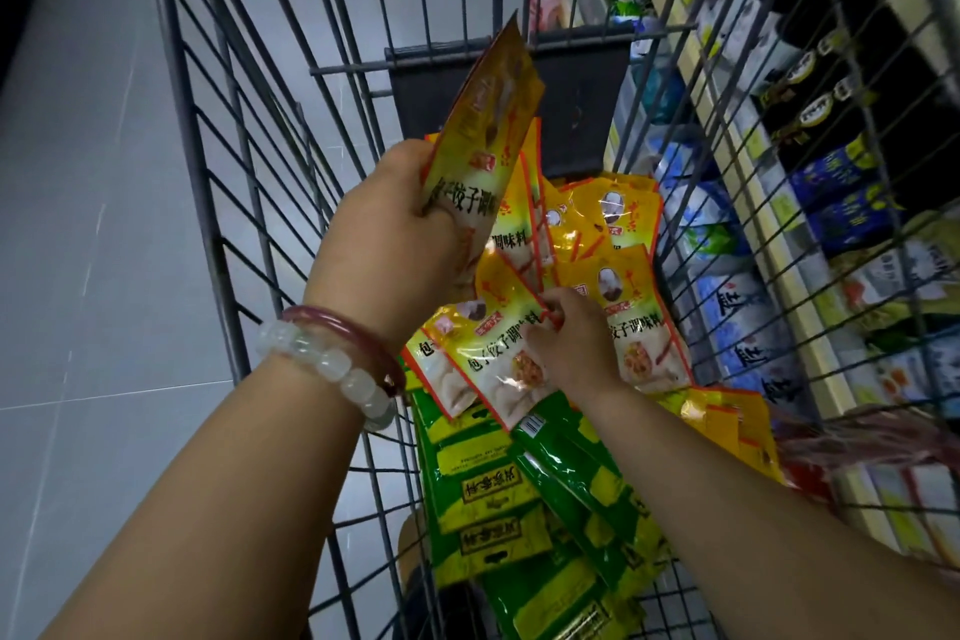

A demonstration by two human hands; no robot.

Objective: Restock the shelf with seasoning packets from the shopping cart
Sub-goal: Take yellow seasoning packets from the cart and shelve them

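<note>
A wire shopping cart is filling most of the view, standing on a grey tiled floor. Store shelving is running along the cart's right side, stocked with dark and blue packages. Inside the cart, green packets are lying in a loose stack at the near end, and yellow seasoning packets are lying heaped beyond them, toward the far end. The left hand is raised above the heap and is clamped on a fan of several yellow packets, which are standing upright and tilting away. The right hand is reaching down into the heap, its fingers pinching the upper edge of one flat-lying dumpling packet. A red bangle and a pale bead bracelet are sitting on the left wrist.
</note>
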